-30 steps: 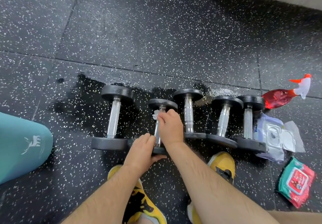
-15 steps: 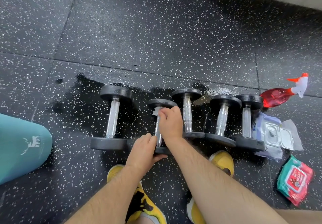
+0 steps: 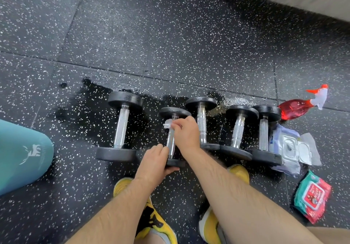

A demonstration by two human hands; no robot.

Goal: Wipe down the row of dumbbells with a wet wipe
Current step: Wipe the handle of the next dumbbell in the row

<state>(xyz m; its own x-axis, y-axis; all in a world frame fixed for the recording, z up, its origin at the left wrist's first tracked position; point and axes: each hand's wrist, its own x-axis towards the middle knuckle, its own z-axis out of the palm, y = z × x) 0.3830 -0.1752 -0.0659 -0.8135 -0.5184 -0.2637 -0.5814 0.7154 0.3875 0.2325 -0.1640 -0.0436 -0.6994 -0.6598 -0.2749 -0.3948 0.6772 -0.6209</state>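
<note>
Floor (image 3: pixel 170 35): black rubber tiles, white speckle, seams visible. Dark wet patch (image 3: pixel 91 111) mid-left. Red spray bottle (image 3: pixel 295 109) on its side at right, white-and-orange trigger head pointing right. Just below it, white wipes pack (image 3: pixel 291 149), lid flipped open. Green-red wipes pack (image 3: pixel 312 194) nearer, slightly apart. Teal rounded object (image 3: pixel 20 154) with white stag logo at left edge. Yellow shoes (image 3: pixel 157 224) at bottom.

Your right hand (image 3: pixel 186 135) covers most of the white wet wipe (image 3: pixel 167 125); only a crumpled corner shows. Your left hand (image 3: pixel 154 163) hides much of the near black head of the small chrome-handled dumbbell (image 3: pixel 171 145). The teal rounded cylinder (image 3: pixel 22 154) is cut off by the left edge. The print on the red-and-green wipe pack (image 3: pixel 312 194) is too small to read.
</note>
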